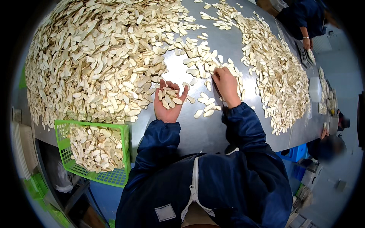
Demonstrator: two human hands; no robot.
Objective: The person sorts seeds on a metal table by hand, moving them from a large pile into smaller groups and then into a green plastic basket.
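My left hand [169, 104] is palm up with curled fingers, cupping several pale, oblong dried slices [168, 97] beside a large heap of similar slices [95, 64] on the left of the metal table [188, 138]. To its right, my right hand [224, 85] is palm down over a looser band of slices [199, 66], its fingertips bent together and partly hidden, so what they hold cannot be made out. A few loose slices [209, 108] lie between and below my hands.
A green mesh basket [125, 148] of slices sits at the near left. Another long pile [281, 87] covers the right side. At the far right are co-workers in dark clothing [304, 17], a white container [315, 89] and a blue crate [291, 154]. Stacked trays [23, 144] stand at the left edge.
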